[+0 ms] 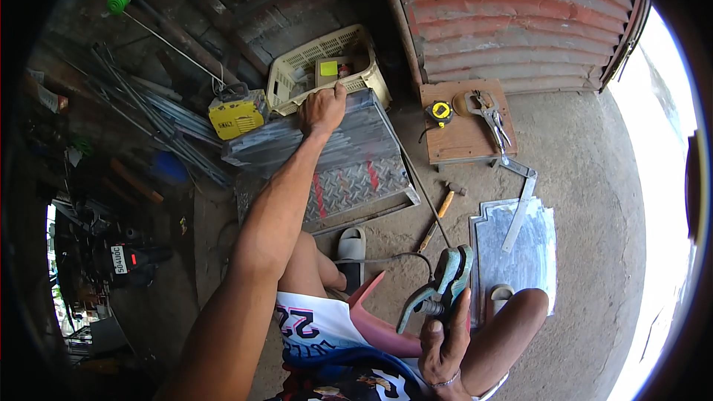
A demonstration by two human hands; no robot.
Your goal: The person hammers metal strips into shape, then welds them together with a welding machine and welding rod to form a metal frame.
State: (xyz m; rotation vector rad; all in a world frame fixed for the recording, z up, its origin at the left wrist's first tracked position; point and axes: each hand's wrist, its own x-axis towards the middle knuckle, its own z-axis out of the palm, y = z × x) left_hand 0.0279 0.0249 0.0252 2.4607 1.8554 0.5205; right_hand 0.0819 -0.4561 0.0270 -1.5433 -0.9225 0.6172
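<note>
My left hand [322,110] is closed over the top edge of a grey metal box [319,137], whose lower part shows tread plate with red stripes. Near the bottom centre, my right hand [447,338] is wrapped round a worn green clamp-like tool [451,278]. A thin rod [423,189] runs from the tool's jaws up toward the right side of the box. A dark cable [386,258] lies behind the tool.
Beyond the box are a cream basket [321,48] and a yellow machine [238,115]. A wooden stool [453,150] holds a tape measure [440,111] and locking pliers [492,122]. A hammer [438,215], a steel square [520,208] and a metal panel [490,241] lie at right.
</note>
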